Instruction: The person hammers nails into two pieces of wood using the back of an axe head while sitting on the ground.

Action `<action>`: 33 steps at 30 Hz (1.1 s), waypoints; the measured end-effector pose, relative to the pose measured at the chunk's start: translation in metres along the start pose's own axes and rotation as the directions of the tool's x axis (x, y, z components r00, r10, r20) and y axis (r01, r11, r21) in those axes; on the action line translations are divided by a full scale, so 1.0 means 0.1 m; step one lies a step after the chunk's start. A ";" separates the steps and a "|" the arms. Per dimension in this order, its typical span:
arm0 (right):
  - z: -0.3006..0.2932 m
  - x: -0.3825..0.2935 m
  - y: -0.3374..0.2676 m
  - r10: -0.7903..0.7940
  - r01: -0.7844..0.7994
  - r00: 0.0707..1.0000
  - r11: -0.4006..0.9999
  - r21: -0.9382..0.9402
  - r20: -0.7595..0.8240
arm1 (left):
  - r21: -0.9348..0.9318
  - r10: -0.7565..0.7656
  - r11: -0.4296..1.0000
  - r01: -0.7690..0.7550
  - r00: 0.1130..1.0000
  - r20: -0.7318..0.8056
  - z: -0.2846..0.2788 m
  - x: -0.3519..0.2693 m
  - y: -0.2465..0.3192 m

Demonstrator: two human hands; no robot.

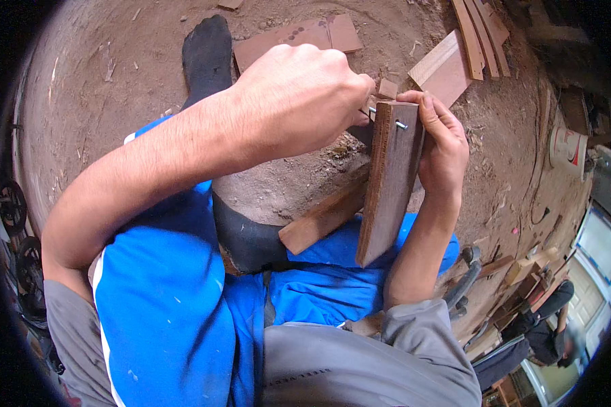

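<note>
My left hand (298, 99) is closed in a fist, its back towards me. A thin metal rod (372, 110) shows between its fingertips and the near-upright wooden board (389, 188); the rest of the rod is hidden by the hand. My right hand (443, 135) grips the board's upper right edge, thumb near its top corner. From the board's broad face juts a short shiny metal pin (401, 124), apparently a nail or screw. The board's lower end is over my blue trouser leg (336, 295). Behind the board, a wooden block (326, 211) slants across my leg beside a dark-socked foot (252, 241).
A reddish board (298, 36) lies on the dirt floor ahead, beyond a small wood offcut (387, 88). Long wooden strips (476, 40) and a flat panel (443, 68) are at upper right. A white bucket (567, 147) stands farther right. Another person (534, 336) is at lower right.
</note>
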State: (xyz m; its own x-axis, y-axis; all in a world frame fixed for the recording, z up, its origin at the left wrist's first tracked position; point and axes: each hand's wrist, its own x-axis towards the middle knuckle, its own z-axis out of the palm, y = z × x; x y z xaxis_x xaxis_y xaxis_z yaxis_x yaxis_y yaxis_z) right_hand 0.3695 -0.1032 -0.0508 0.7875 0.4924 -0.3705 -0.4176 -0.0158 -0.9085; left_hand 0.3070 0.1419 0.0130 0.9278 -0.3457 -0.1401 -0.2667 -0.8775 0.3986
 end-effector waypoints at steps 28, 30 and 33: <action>0.06 0.01 0.19 -0.600 0.612 0.791 0.770 -0.181 0.121 | -0.348 0.258 0.883 -0.316 0.945 -0.204 0.34 0.05 -0.22; 0.06 0.00 0.18 -0.601 0.611 0.790 0.759 -0.224 0.118 | -0.424 0.215 0.873 -0.242 0.970 -0.111 0.36 0.04 -0.25; 0.05 0.01 0.21 -0.623 0.627 0.773 0.722 -0.292 0.119 | -0.444 0.220 0.867 -0.227 0.973 -0.069 0.38 0.08 -0.25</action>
State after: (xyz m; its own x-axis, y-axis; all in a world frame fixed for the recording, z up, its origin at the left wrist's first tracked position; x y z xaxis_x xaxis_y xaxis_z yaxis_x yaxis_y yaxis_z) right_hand 0.3591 -0.0983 -0.0691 0.8149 0.4945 0.3023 0.3242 0.0434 -0.9450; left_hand 0.3110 0.1486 -0.0322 0.8623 -0.5062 0.0140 -0.3263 -0.5343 0.7797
